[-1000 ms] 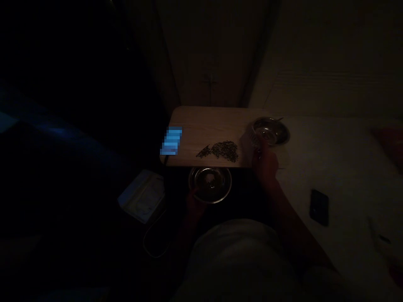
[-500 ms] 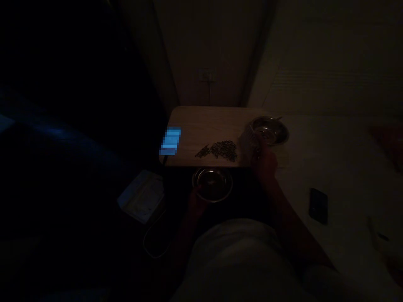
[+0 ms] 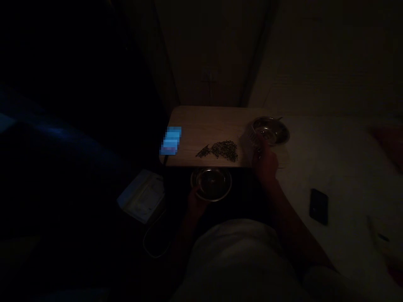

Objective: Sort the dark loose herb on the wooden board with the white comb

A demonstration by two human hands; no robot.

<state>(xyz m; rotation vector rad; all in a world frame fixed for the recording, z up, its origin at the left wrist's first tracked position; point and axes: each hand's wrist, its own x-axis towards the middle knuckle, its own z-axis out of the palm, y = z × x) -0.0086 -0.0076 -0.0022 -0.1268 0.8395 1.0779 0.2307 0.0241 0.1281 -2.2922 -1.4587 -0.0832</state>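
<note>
In dim light, my left hand (image 3: pixel 197 201) grips the rim of a round metal bowl (image 3: pixel 211 197), held just below the front edge of the small wooden table (image 3: pixel 214 119). My right hand (image 3: pixel 266 164) is closed at the table's right end, its fingers on a translucent plastic bag (image 3: pixel 247 140); the darkness blurs its outline. Just beyond those fingers stands a second metal bowl (image 3: pixel 278 130), a thin handle or stem at its far rim. Small dark seeds or beans (image 3: pixel 225 150) lie spread in a patch near the table's front edge, between both hands.
A lit, pixelated screen (image 3: pixel 171 140) is at the table's left edge. Lower left is a pale box-like object (image 3: pixel 143 197) with a white cord (image 3: pixel 146 247). On the pale surface at right lies a dark phone (image 3: pixel 318 206). A wall socket (image 3: pixel 208 74) is behind the table.
The bowl in my left hand has shifted very slightly left. My right hand stays nearly in place by the second bowl. The seed patch looks unchanged.
</note>
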